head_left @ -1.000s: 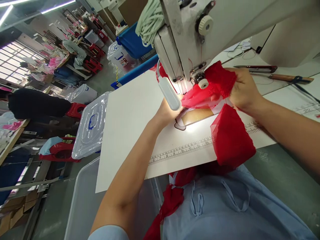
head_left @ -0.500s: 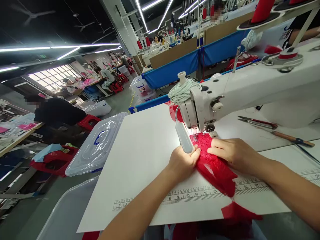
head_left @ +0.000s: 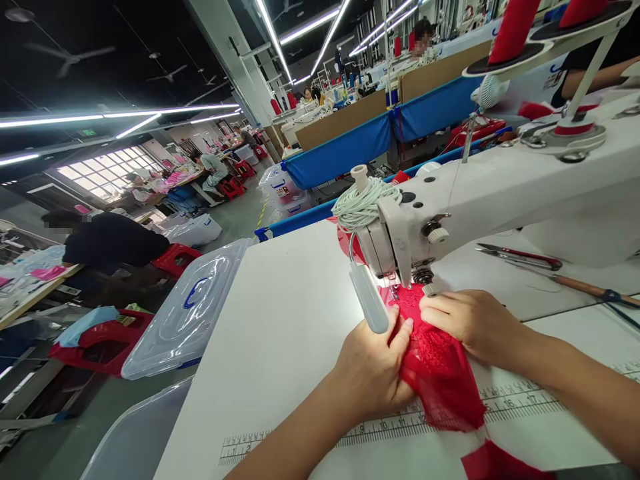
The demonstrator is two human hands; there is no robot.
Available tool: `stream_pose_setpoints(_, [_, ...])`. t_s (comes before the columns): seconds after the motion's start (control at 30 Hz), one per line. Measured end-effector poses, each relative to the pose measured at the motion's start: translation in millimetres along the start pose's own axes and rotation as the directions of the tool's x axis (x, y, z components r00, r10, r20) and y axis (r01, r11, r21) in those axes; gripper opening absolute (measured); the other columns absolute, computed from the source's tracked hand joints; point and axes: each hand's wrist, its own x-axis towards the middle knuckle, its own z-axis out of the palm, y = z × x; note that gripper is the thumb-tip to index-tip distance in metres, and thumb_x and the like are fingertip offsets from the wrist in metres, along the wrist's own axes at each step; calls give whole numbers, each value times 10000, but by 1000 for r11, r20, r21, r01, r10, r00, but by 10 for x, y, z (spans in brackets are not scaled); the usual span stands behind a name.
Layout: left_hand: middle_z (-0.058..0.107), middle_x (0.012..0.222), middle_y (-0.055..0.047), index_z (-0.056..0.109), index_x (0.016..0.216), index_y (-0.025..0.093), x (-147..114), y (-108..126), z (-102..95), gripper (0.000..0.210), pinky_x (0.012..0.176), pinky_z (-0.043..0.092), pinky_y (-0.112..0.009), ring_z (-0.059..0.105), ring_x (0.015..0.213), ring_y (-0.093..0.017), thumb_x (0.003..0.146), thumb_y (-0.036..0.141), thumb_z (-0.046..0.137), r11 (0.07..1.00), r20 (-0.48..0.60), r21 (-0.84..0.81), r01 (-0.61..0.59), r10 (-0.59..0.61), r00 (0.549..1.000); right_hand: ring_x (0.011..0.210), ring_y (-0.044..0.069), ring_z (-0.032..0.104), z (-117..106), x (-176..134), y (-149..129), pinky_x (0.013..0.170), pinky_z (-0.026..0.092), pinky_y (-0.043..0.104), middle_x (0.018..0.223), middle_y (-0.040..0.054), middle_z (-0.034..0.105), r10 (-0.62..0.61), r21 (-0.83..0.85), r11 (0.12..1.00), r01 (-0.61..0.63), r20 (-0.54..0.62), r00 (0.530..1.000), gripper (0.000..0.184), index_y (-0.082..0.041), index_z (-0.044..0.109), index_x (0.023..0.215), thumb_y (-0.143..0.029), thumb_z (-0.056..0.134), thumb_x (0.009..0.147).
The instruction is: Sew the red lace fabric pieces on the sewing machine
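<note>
Red lace fabric (head_left: 435, 367) lies under the needle and presser foot (head_left: 394, 293) of a white sewing machine (head_left: 500, 193), its loose end spread towards me. My left hand (head_left: 373, 367) grips its left edge just in front of the foot, with thumb and forefinger on top and the other fingers partly hidden. On the right side, my right hand (head_left: 475, 327) is closed on the same fabric, fingers curled beside the foot. A small lamp (head_left: 369, 297) hangs over my left fingertips. Another red piece (head_left: 500, 463) trails at the table's front edge, joined by thin threads.
Dark-handled snips (head_left: 525, 257) and a wooden-handled tool (head_left: 585, 287) lie right of the machine. A printed ruler (head_left: 240, 448) runs along the front of the white table (head_left: 265, 320). Lidded plastic bins (head_left: 185, 313) stand at left. Red thread cones (head_left: 515, 30) rise at upper right.
My left hand has opened its thumb and forefinger somewhat and shifted along the fabric's edge. The fabric's loose end lies flatter and wider. The whole view has tilted up slightly.
</note>
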Motion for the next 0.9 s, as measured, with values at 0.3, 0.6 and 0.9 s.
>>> stream_pose_setpoints(0.3, [660, 1180, -230, 635, 1213, 59, 11, 16, -42, 501, 690, 576, -392, 650, 1013, -321, 887, 360, 402, 1000, 30, -13, -6, 7, 1000, 529, 128, 447, 22, -56, 33, 478, 235, 291, 713, 1, 597, 23, 24, 999, -25, 56, 998, 261, -211, 472, 694, -7, 395, 838])
stream_pose_setpoints(0.6, [649, 1209, -239, 594, 1317, 74, -22, -16, -43, 1010, 781, 580, -420, 649, 1030, -313, 893, 759, -15, 997, 85, -69, 34, -28, 996, 524, 125, 409, 50, -91, 25, 483, 200, 291, 693, -1, 560, 26, 26, 999, -27, 49, 998, 265, -205, 475, 697, -9, 383, 850])
stream_pose_setpoints(0.9, [600, 1314, -243, 607, 1328, 101, -61, -29, 60, 987, 779, 590, -432, 642, 1084, -340, 904, 742, -13, 998, 70, 2, 58, -58, 996, 556, 139, 433, 169, -153, 27, 502, 216, 321, 797, 19, 625, 52, 11, 999, -53, 8, 999, 281, -203, 519, 746, 22, 365, 812])
